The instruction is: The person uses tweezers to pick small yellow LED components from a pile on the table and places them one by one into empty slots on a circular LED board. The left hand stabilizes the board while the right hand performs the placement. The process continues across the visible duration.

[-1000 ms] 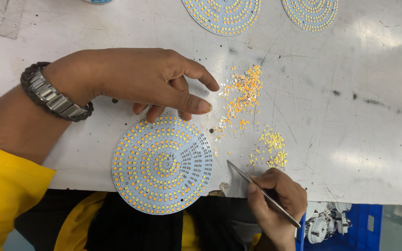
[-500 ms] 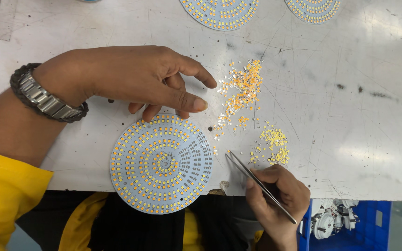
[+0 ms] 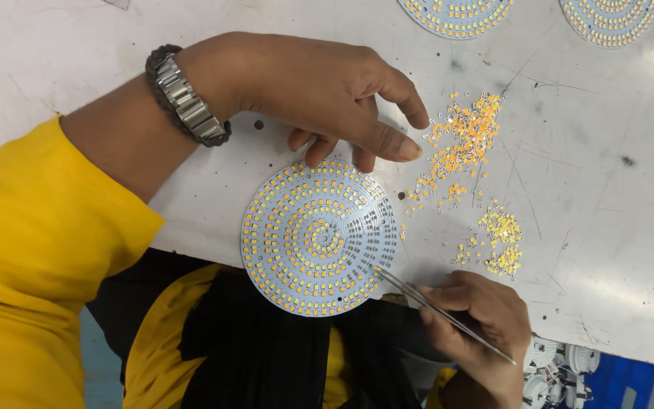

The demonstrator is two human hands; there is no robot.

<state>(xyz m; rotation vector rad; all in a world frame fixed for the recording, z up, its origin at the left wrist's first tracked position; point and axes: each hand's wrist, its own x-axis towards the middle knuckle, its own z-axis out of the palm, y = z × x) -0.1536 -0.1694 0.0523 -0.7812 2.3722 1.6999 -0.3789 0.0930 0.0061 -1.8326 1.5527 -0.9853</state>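
A round white circuit board (image 3: 319, 236) dotted with rings of small yellow chips lies at the near edge of the table, partly overhanging it. My left hand (image 3: 327, 91), with a metal watch on the wrist, rests above the board, fingers curled and fingertips touching its far rim. My right hand (image 3: 478, 318) grips thin metal tweezers (image 3: 433, 307), whose tips touch the board's right lower edge. Loose yellow chips lie in two heaps to the right: a larger heap (image 3: 467, 140) and a smaller one (image 3: 502, 242).
Two more round boards (image 3: 456, 15) (image 3: 607, 17) sit at the table's far edge. The white table top (image 3: 607, 250) is scuffed and ends near my lap. A blue bin (image 3: 637, 382) with white parts stands below at the right.
The view has shifted, so the board sits further right in frame. My right hand has brought the tweezers' tips left from beside the board onto its right lower edge. The left hand stays on the rim.
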